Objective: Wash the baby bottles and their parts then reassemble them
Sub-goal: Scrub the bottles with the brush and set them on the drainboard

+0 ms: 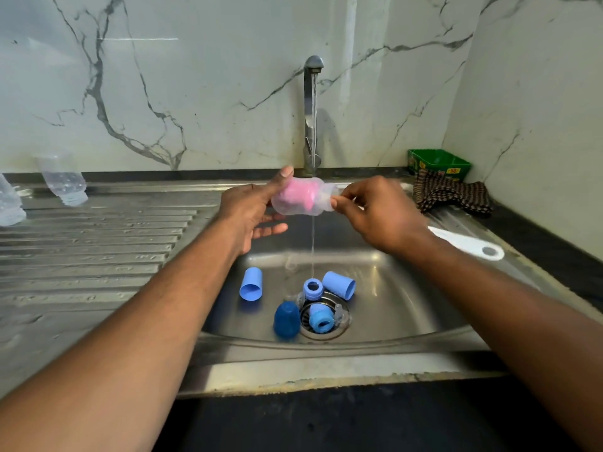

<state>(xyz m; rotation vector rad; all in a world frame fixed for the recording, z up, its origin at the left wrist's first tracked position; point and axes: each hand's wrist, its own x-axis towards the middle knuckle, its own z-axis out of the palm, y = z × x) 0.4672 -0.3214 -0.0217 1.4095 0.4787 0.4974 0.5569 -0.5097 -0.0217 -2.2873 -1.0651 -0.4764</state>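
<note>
Over the sink I hold a clear baby bottle [301, 198] sideways under the running tap [312, 102], with a pink sponge [299, 191] stuffed inside it. My left hand [253, 213] supports the bottle's base with thumb and fingers. At the bottle's neck, my right hand [375, 212] pinches the brush's handle. In the basin [408, 308] lie two light blue caps [251, 284] [339, 285], a dark blue cap [286, 320], two blue collar rings [312, 288] [321, 322] and clear teats near the drain.
Two clear bottles [67, 184] [9, 203] stand upside down on the ribbed drainboard [98, 236] at the left. A white handle [470, 246] lies on the sink's right rim. A checked cloth [452, 195] and a green box [439, 164] sit in the right corner.
</note>
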